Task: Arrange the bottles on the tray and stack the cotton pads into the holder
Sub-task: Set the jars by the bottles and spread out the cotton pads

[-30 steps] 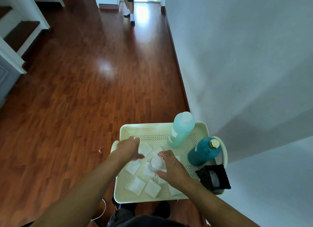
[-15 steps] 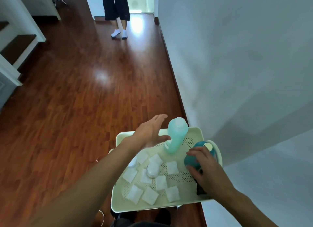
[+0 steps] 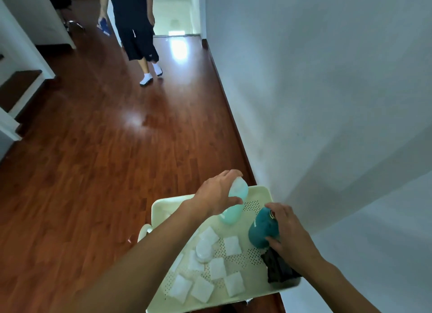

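Observation:
A pale green perforated tray (image 3: 261,196) stands low in the head view against the wall. My left hand (image 3: 217,193) grips the top of the light turquoise bottle (image 3: 233,213) at the tray's far side. My right hand (image 3: 289,233) wraps the dark teal bottle (image 3: 261,231) at the right edge. Several white square cotton pads (image 3: 231,245) lie scattered over the tray's near half, around a small clear round jar (image 3: 203,252). A black holder (image 3: 279,269) sits at the tray's near right corner, partly under my right wrist.
A white wall (image 3: 327,102) runs close along the tray's right side. Red-brown wooden floor (image 3: 105,160) spreads to the left and ahead. A person in dark clothes and white socks (image 3: 138,32) walks at the far end of the hall. Stairs (image 3: 16,88) rise at the far left.
Both hands left the pads and jar and moved to the bottles: the left closed over the light turquoise bottle's top, the right around the dark teal bottle. The person down the hall has come nearer.

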`<state>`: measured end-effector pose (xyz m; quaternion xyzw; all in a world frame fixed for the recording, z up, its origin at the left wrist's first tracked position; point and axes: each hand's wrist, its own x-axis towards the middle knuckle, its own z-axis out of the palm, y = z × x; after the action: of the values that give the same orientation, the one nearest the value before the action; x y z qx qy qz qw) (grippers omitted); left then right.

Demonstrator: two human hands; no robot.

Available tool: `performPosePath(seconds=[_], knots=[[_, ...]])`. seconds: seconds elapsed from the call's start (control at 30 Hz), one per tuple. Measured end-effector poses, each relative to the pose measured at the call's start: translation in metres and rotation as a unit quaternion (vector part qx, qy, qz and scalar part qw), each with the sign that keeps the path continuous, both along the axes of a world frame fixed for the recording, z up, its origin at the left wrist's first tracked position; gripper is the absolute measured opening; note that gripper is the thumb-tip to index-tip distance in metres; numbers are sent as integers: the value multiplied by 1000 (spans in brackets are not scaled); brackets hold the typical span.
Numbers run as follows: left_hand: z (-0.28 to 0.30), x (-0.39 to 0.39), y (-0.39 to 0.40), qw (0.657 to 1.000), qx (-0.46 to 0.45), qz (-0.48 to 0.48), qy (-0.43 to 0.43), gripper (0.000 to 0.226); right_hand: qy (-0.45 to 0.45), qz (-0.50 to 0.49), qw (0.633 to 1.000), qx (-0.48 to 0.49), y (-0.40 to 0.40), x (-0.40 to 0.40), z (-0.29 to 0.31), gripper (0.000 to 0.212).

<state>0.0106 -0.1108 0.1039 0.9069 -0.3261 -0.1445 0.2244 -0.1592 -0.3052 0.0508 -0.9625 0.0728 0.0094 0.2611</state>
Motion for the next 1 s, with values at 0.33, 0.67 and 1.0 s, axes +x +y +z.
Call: performPosePath(seconds=[0.33, 0.67, 1.0], knots=[[4, -4, 0, 999, -15, 23, 30, 67, -25, -1, 1000, -12, -21, 43, -2, 85], [6, -7, -2, 999, 1, 29, 22, 70, -14, 10, 1000, -25, -30, 99, 7, 83], [-15, -22, -6, 997, -11, 75, -15, 91, -22, 8, 999, -35, -40, 96, -1, 98]])
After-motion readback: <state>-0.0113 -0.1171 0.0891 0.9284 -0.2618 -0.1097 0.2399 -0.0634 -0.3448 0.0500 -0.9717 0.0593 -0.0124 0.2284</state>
